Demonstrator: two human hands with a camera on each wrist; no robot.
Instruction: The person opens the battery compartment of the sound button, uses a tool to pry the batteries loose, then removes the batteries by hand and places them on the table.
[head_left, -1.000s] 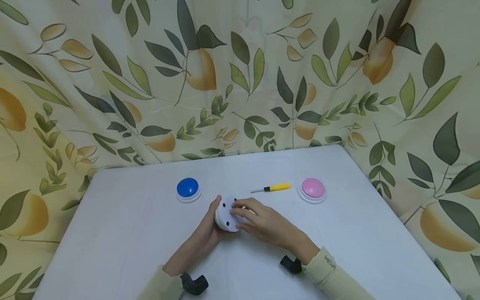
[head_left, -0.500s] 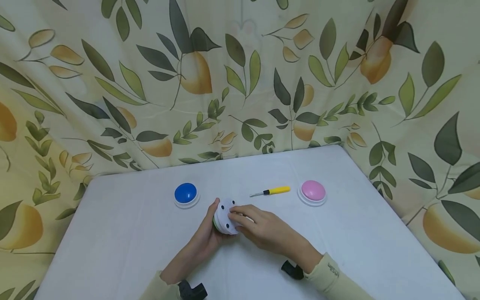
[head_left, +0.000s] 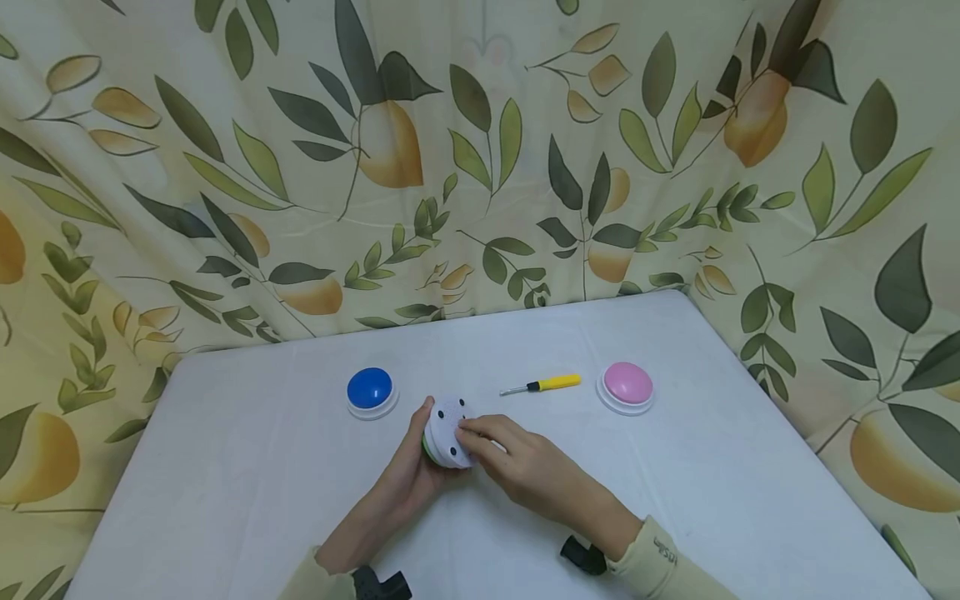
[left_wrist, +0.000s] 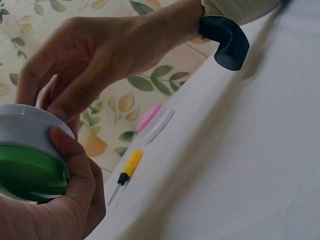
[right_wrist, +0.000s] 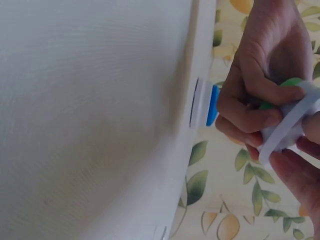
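Button inside the left grip

From where I stood, the head view looked forward and down over the surface, far enough back to take in the left hand, the right hand and the leafy cloth behind. The left wrist view, tilted and close in, faced past the hands to the pink button and yellow screwdriver; the right wrist view, also near but turned sideways, faced toward the blue button. All three shared the white-and-green piece.
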